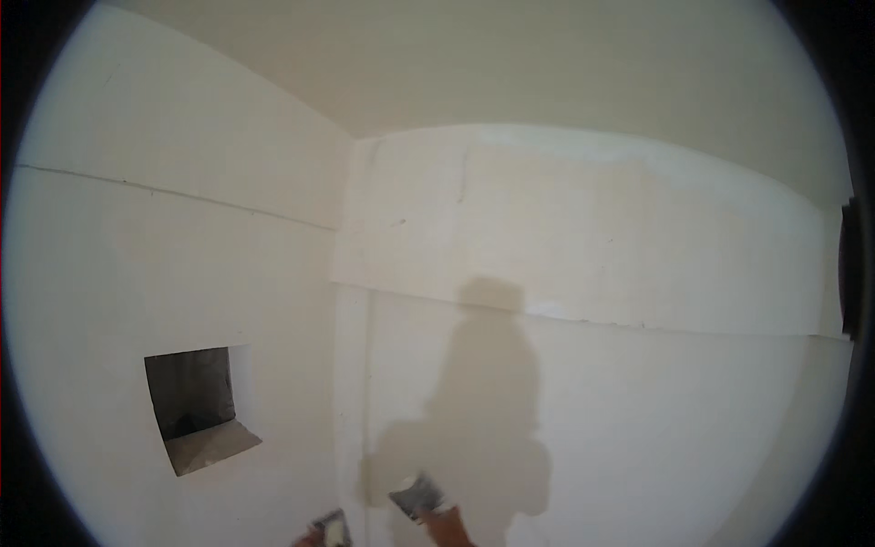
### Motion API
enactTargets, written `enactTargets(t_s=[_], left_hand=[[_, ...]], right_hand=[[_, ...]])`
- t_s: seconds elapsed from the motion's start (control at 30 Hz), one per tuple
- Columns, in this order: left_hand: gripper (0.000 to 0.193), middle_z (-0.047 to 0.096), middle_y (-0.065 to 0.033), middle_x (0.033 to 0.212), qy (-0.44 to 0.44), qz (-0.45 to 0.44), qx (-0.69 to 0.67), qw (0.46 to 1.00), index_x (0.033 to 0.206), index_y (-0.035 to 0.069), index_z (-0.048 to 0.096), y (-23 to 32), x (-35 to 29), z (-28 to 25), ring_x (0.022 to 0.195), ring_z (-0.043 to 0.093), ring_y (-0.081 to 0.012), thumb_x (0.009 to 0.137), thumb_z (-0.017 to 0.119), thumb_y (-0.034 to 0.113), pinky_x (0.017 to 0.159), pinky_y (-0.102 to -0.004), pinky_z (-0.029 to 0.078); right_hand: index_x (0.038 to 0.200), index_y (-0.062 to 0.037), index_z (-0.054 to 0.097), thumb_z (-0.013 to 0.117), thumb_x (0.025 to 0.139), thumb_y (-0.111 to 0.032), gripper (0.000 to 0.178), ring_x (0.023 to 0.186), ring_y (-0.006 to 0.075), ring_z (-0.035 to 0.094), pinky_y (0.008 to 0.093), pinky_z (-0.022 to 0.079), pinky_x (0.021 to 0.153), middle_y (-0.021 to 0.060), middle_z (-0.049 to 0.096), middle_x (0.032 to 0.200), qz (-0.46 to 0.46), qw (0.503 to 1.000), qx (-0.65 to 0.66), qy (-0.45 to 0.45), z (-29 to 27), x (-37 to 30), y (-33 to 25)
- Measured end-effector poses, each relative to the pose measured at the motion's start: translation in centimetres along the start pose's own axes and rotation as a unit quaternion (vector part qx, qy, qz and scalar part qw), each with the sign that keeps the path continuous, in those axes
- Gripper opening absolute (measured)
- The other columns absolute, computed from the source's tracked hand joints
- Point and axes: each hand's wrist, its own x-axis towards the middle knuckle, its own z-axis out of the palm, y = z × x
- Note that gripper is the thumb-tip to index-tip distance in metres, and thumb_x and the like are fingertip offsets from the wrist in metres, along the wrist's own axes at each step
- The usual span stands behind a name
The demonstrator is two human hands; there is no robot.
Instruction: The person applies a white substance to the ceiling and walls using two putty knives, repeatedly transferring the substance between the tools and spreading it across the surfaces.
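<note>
At the lower edge, my right hand (pixel 447 525) is closed around a putty knife (pixel 418 498). Its wide grey blade points up and left in front of the wall, with a whitish patch at its upper edge. Whether the blade touches the wall, I cannot tell. Lower and to the left, my left hand (pixel 311 540) is only partly in view, closed on a second putty knife (pixel 335 527) with pale putty on its blade. The two tools are apart. Both handles are hidden by the fingers or cut off by the frame.
A pale wall (pixel 620 419) faces me, with a ledge line (pixel 583 321) across it. The left wall (pixel 82 273) has a square recess (pixel 193 392) and a long crack (pixel 182 194). The ceiling (pixel 510 64) is overhead. A dark object (pixel 853 269) stands at the far right.
</note>
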Motion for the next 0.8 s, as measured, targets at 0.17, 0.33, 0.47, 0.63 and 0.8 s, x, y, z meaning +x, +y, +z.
enactTargets(t_s=[0.17, 0.33, 0.47, 0.63, 0.8], left_hand=[[0.036, 0.065, -0.0006, 0.100, 0.004, -0.149, -0.333, 0.931, 0.133, 0.010, 0.053, -6.9, -4.2, 2.8, 0.074, 0.057, -0.0013, 0.103, 0.046, 0.028, 0.059, -0.0193, 0.051], [0.037, 0.065, -0.0033, 0.115, 0.234, -0.141, -0.195, 0.942, 0.135, 0.010, 0.051, 5.0, -1.7, 14.0, 0.098, 0.062, -0.0146, 0.104, 0.043, 0.029, 0.087, -0.0315, 0.053], [0.044, 0.048, -0.0033, 0.143, 0.333, -0.154, -0.064, 0.928, 0.144, 0.009, 0.043, 7.5, -1.5, 18.4, 0.121, 0.052, -0.0159, 0.104, 0.043, 0.026, 0.100, -0.0312, 0.046], [0.051, 0.046, -0.0034, 0.146, 0.203, 0.005, 0.218, 0.954, 0.149, 0.008, 0.037, 8.3, -3.6, 21.2, 0.119, 0.051, -0.0170, 0.099, 0.047, 0.015, 0.097, -0.0242, 0.043], [0.051, 0.056, -0.0052, 0.123, 0.333, 0.046, 0.034, 0.941, 0.141, 0.009, 0.047, 5.5, -5.6, 20.4, 0.099, 0.058, -0.0159, 0.095, 0.055, 0.030, 0.077, -0.0280, 0.050]], right_hand=[[0.137, 0.0017, 0.050, 0.048, 0.102, -0.033, 0.049, 0.134, 0.0328, 0.044, 0.0437, 0.032, 0.113, 0.0192, 0.049, 0.142, -0.279, 0.917, -0.103, -0.264, 2.2, -1.8, -2.4], [0.143, -0.0009, 0.043, 0.054, 0.098, -0.035, 0.058, 0.141, 0.0388, 0.032, 0.0491, 0.022, 0.118, 0.0184, 0.038, 0.151, -0.342, 0.851, -0.164, -0.363, 0.8, -1.6, -1.0], [0.141, -0.0033, 0.045, 0.059, 0.092, -0.019, 0.052, 0.138, 0.0346, 0.037, 0.0474, 0.031, 0.113, 0.0160, 0.045, 0.144, -0.302, 0.860, -0.173, -0.374, -2.4, -0.2, -0.6], [0.147, -0.0085, 0.038, 0.057, 0.089, -0.006, 0.061, 0.141, 0.0291, 0.035, 0.0459, 0.029, 0.117, 0.0131, 0.042, 0.147, -0.328, 0.761, -0.409, -0.383, -6.8, 2.1, 5.0], [0.100, -0.0044, 0.070, 0.060, 0.089, -0.008, 0.015, 0.062, 0.0136, 0.063, 0.0353, 0.048, 0.055, 0.0099, 0.071, 0.078, 0.074, 0.992, 0.098, 0.014, -9.7, 1.4, 6.2]])
